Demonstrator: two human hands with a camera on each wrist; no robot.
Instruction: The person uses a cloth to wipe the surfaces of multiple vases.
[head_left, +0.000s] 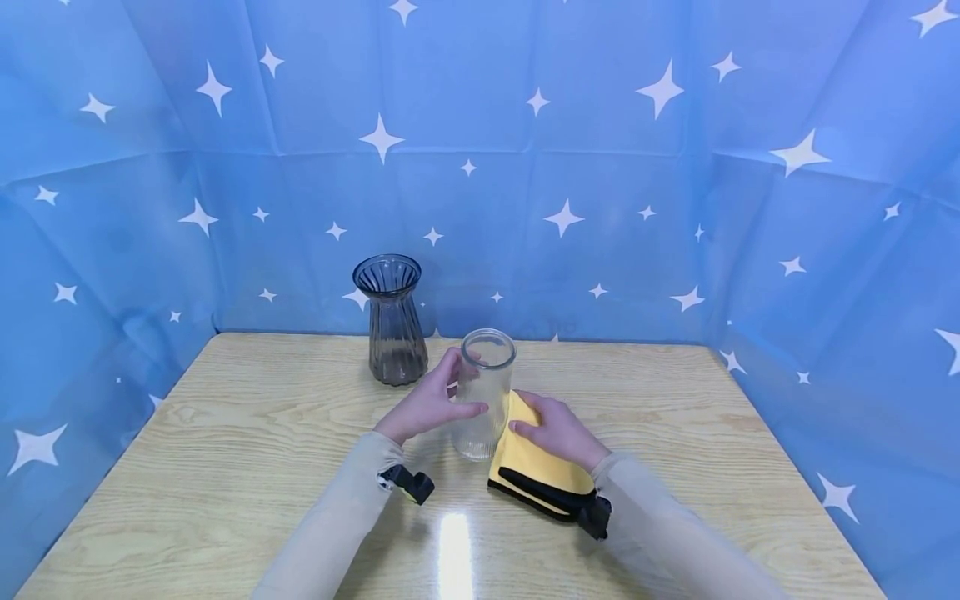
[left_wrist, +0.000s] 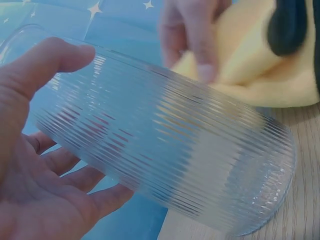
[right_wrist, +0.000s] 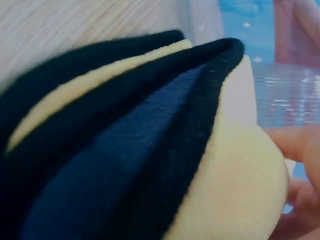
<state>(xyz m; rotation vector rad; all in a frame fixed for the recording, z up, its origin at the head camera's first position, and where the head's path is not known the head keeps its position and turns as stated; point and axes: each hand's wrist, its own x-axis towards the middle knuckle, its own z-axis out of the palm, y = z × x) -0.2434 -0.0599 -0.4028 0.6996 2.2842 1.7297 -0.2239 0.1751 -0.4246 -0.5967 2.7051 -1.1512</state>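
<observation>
A clear ribbed glass vase (head_left: 477, 433) is gripped by my left hand (head_left: 427, 407), thumb on the near side and fingers round the back. In the left wrist view the vase (left_wrist: 200, 150) appears slanted, its base close to the wooden surface. My right hand (head_left: 561, 432) holds a folded yellow cloth (head_left: 534, 457) with black edging against or just beside the vase's right side. The right wrist view is mostly filled by the cloth (right_wrist: 240, 165), whose folds show a dark blue inner face; it hides part of the right hand's fingers (right_wrist: 305, 145).
A grey fluted vase (head_left: 396, 342) with a flared rim stands upright behind the left hand, near the table's back edge. The light wooden table (head_left: 225, 467) is bordered at the back and sides by a blue curtain (head_left: 480, 192) with white stars.
</observation>
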